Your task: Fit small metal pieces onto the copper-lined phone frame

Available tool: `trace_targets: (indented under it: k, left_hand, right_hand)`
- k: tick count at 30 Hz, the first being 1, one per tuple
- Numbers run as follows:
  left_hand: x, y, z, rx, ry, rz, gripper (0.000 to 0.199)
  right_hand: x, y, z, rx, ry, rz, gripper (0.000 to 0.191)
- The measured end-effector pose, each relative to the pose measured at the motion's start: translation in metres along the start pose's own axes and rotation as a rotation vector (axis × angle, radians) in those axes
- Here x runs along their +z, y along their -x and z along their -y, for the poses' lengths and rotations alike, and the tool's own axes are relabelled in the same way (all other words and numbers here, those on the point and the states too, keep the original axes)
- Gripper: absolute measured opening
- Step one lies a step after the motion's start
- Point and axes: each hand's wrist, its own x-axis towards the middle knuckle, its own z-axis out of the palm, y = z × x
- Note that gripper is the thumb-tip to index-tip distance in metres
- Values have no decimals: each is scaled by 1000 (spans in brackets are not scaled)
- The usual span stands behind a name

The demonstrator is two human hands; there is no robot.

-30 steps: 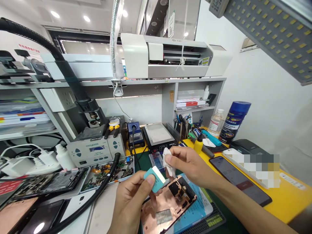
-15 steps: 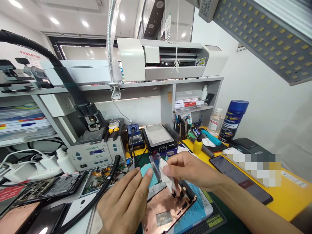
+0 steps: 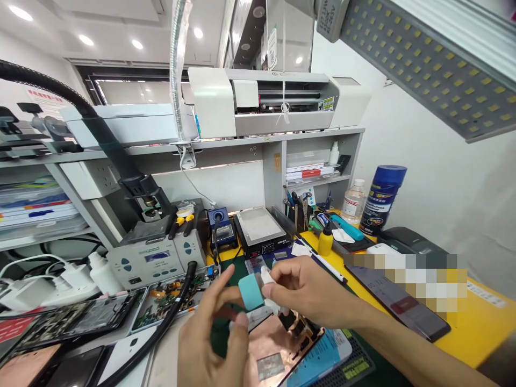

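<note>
A small teal piece [image 3: 250,292] is held up at the centre, between my two hands. My right hand [image 3: 304,287] is closed in a pinch on a crumpled white tissue [image 3: 271,279], which touches the teal piece's right side. My left hand [image 3: 220,333] is to the lower left with its fingers spread apart, and nothing shows in its grasp. Below both hands lies a copper-coloured phone frame [image 3: 268,341] with black edges and a grey rectangle. It rests over a blue and white pad [image 3: 326,355].
A black hose [image 3: 161,322] curves up at the left beside a tray of circuit parts [image 3: 161,301]. Behind stand a hot plate [image 3: 260,226] and a soldering station [image 3: 221,231]. At the right are a phone [image 3: 399,301], a yellow bottle [image 3: 324,242] and a spray can [image 3: 381,199].
My left hand has come off the teal piece and its fingers have spread. The teal piece now stands clear of those fingers, next to the tissue. The view has shifted slightly.
</note>
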Motion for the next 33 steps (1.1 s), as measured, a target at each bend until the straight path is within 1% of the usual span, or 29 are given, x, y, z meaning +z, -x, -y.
trace_targets:
  k: [1, 2, 3, 4, 6, 9, 12, 14, 15, 19, 21, 23, 25, 27, 28, 30, 33]
  left_hand:
    - [0, -1, -5, -190, 117, 38, 36]
    - [0, -3, -9, -334, 221, 76, 29]
    - [0, -5, -12, -436, 314, 109, 27]
    - [0, -7, -14, -502, 390, 130, 28]
    - [2, -9, -16, -567, 511, 133, 31]
    - [7, -7, -15, -664, 622, 76, 30]
    - [12, -4, -12, -774, 713, 10, 30]
    - [14, -3, -11, -796, 767, -10, 30]
    - [14, -3, -11, -790, 786, 1, 29]
    - [10, -7, -11, -728, 779, 124, 26]
    - [6, -10, -12, -703, 718, 142, 26]
    - [4, -11, -12, -680, 642, 137, 26]
    - [4, -12, -11, -656, 583, 153, 26]
    - [4, -11, -10, -651, 549, 184, 28]
    - [4, -11, -9, -660, 539, 202, 29]
    - [5, -10, -9, -674, 521, 241, 31]
    - [6, -10, -11, -666, 490, 248, 32]
  right_hand:
    - [0, 0, 1, -6, 14, 14, 30]
    - [1, 0, 1, -5, 19, 24, 29]
    - [2, 1, 2, -5, 21, 23, 28]
    - [3, 1, 2, -6, 23, 14, 28]
    - [6, 1, 1, -14, 23, -18, 27]
    - [12, 1, -2, -20, 16, -64, 29]
    - [19, 1, -5, 24, 11, -89, 29]
    - [22, 2, -6, 56, -4, -90, 28]
    - [22, 2, -5, 64, -8, -81, 27]
    - [13, 3, -1, 55, 60, 25, 28]
    - [5, 2, 1, 29, 92, 57, 30]
    - [-3, -1, 1, -7, 88, 29, 30]
    - [-6, -3, 1, -52, 115, -51, 31]
    - [-5, -5, 2, -97, 202, -127, 31]
    - [-4, -5, 3, -117, 256, -141, 31]
    - [-2, -4, 6, -144, 335, -121, 30]
    - [-3, 0, 11, -169, 333, -36, 24]
